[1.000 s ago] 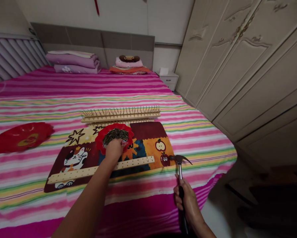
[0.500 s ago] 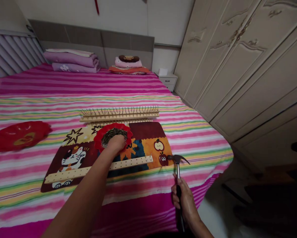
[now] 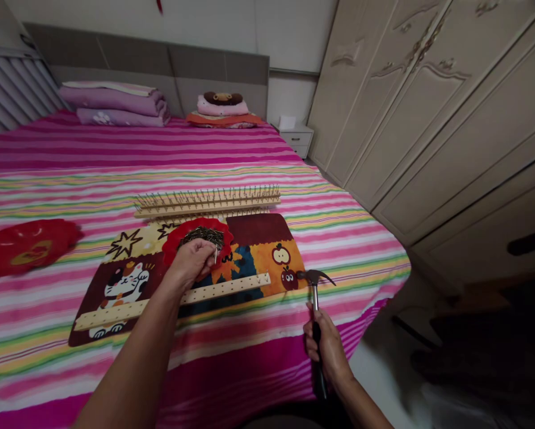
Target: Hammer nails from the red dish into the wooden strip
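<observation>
My left hand (image 3: 191,262) hovers at the near edge of a red dish (image 3: 174,238) heaped with nails, pinching one nail (image 3: 215,254) that points down. Below it a pale wooden strip (image 3: 232,287) with a row of holes lies across a colourful cartoon mat (image 3: 258,229). My right hand (image 3: 325,351) grips the black handle of a claw hammer (image 3: 314,280), whose head rests by the mat's right edge. Behind the dish lie wooden strips (image 3: 207,202) bristling with upright nails.
A second red dish (image 3: 24,245) sits at the left on the striped bedsheet (image 3: 115,155). Folded bedding (image 3: 113,104) and a plush toy (image 3: 223,104) lie by the headboard. A cream wardrobe (image 3: 428,107) stands on the right, a nightstand (image 3: 294,137) beyond the bed.
My left hand has come back out of the nail dish toward me, now pinching one nail. The right hand and hammer kept their pose; the view shifted slightly.
</observation>
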A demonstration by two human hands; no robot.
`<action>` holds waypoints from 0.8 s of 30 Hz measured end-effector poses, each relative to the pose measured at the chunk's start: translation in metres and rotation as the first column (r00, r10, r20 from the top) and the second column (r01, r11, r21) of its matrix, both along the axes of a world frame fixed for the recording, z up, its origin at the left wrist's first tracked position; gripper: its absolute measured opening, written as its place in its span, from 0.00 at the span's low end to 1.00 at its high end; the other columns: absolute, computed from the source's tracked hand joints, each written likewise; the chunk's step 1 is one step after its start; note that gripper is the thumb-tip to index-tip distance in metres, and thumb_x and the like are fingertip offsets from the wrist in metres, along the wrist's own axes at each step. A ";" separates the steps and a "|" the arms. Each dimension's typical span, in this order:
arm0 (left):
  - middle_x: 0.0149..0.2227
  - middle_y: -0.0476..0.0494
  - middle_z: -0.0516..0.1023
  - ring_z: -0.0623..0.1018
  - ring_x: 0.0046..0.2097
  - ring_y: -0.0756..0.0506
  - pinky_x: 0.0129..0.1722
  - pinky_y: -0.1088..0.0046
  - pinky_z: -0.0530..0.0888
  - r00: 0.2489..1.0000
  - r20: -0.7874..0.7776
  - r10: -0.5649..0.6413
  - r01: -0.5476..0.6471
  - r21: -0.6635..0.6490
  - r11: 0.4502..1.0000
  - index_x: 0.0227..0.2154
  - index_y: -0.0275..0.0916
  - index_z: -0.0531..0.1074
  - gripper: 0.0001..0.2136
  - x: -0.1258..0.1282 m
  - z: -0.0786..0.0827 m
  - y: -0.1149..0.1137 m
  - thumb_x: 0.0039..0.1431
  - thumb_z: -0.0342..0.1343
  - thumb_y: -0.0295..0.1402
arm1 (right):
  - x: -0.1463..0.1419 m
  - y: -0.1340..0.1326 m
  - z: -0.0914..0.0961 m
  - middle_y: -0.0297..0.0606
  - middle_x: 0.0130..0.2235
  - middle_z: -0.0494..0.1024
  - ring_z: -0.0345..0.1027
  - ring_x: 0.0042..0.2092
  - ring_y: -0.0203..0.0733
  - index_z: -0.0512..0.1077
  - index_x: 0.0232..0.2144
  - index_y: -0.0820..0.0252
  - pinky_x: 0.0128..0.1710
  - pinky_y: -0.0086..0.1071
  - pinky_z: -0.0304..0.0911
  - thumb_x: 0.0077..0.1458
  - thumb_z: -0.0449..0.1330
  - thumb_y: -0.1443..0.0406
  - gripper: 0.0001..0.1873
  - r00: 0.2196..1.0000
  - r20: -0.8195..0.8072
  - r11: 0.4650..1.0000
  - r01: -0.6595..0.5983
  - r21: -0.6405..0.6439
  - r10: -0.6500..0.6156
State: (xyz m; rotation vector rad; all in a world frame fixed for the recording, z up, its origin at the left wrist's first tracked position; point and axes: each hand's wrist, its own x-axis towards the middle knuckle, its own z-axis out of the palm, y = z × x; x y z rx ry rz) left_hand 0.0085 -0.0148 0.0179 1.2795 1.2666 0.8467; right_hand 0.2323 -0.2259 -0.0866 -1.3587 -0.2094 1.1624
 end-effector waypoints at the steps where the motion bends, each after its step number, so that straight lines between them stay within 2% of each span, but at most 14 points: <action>1: 0.13 0.55 0.64 0.59 0.12 0.55 0.12 0.80 0.55 0.997 0.078 0.011 -0.007 -0.045 0.999 0.23 0.38 0.64 0.07 0.003 0.001 -0.006 0.43 0.54 0.36 | 0.000 0.000 0.000 0.22 0.18 0.62 0.47 0.13 0.25 0.67 0.44 0.54 0.10 0.18 0.40 0.47 0.59 0.48 0.25 1.000 0.001 1.000 -0.002 -0.003 0.002; 5: 0.19 0.48 0.73 0.71 0.19 0.53 0.17 0.80 0.66 0.973 0.210 0.101 -0.066 -0.164 0.984 0.23 0.35 0.66 0.07 0.017 0.002 -0.021 0.41 0.56 0.32 | 0.000 0.000 0.000 0.22 0.18 0.62 0.47 0.13 0.25 0.66 0.45 0.55 0.10 0.18 0.40 0.48 0.58 0.49 0.25 1.000 -0.003 1.000 -0.006 0.004 0.007; 9: 0.19 0.48 0.73 0.74 0.22 0.51 0.19 0.79 0.69 0.967 0.180 0.179 -0.150 -0.163 0.975 0.23 0.36 0.65 0.06 0.021 -0.007 -0.028 0.42 0.55 0.31 | 0.000 0.000 0.000 0.22 0.18 0.62 0.47 0.13 0.25 0.66 0.45 0.55 0.10 0.17 0.41 0.49 0.58 0.50 0.24 1.000 0.001 1.000 -0.004 0.005 0.004; 12: 0.19 0.50 0.73 0.73 0.21 0.50 0.17 0.77 0.67 0.992 0.064 0.108 -0.099 -0.126 0.987 0.23 0.37 0.64 0.06 0.018 -0.019 -0.033 0.43 0.55 0.33 | 0.001 0.000 -0.002 0.22 0.18 0.62 0.47 0.13 0.25 0.66 0.45 0.55 0.10 0.17 0.41 0.50 0.57 0.50 0.23 1.000 0.002 1.000 -0.009 0.004 0.009; 15: 0.17 0.52 0.71 0.72 0.19 0.49 0.19 0.75 0.67 0.972 -0.236 -0.007 -0.007 -0.061 0.998 0.24 0.38 0.66 0.06 0.017 -0.031 -0.038 0.47 0.53 0.35 | 0.001 0.000 -0.002 0.22 0.18 0.62 0.47 0.13 0.25 0.67 0.45 0.55 0.09 0.17 0.41 0.50 0.57 0.50 0.24 1.000 -0.005 1.000 -0.008 0.002 0.008; 17: 0.20 0.49 0.74 0.75 0.25 0.47 0.25 0.73 0.70 0.864 -0.502 -0.028 0.070 0.065 0.995 0.26 0.38 0.69 0.06 0.022 -0.033 -0.039 0.49 0.53 0.35 | 0.001 0.000 -0.002 0.22 0.18 0.62 0.47 0.13 0.25 0.67 0.45 0.55 0.09 0.17 0.41 0.49 0.58 0.49 0.25 1.000 -0.009 1.000 -0.005 0.002 0.005; 20: 0.32 0.41 0.79 0.78 0.38 0.42 0.37 0.69 0.70 0.614 -0.789 0.036 0.209 0.206 0.956 0.32 0.37 0.72 0.07 0.037 -0.030 -0.037 0.54 0.50 0.32 | 0.001 0.001 -0.001 0.22 0.18 0.62 0.47 0.13 0.25 0.67 0.45 0.56 0.09 0.17 0.41 0.48 0.59 0.49 0.25 1.000 -0.014 1.000 0.001 0.000 -0.001; 22: 0.36 0.35 0.78 0.77 0.40 0.40 0.38 0.66 0.71 0.470 -0.880 0.065 0.246 0.202 0.948 0.38 0.34 0.72 0.11 0.048 -0.026 -0.034 0.57 0.46 0.30 | 0.001 0.001 -0.001 0.22 0.17 0.62 0.47 0.13 0.25 0.67 0.44 0.56 0.09 0.17 0.41 0.48 0.59 0.49 0.25 1.000 -0.016 1.000 0.000 0.000 0.000; 24: 0.37 0.30 0.78 0.78 0.40 0.38 0.37 0.65 0.71 0.373 -0.927 0.048 0.255 0.152 0.955 0.40 0.31 0.71 0.14 0.057 -0.023 -0.031 0.58 0.42 0.26 | 0.001 0.000 -0.002 0.22 0.17 0.62 0.47 0.13 0.25 0.67 0.44 0.56 0.09 0.17 0.41 0.48 0.58 0.49 0.25 1.000 -0.015 1.000 -0.002 0.001 0.002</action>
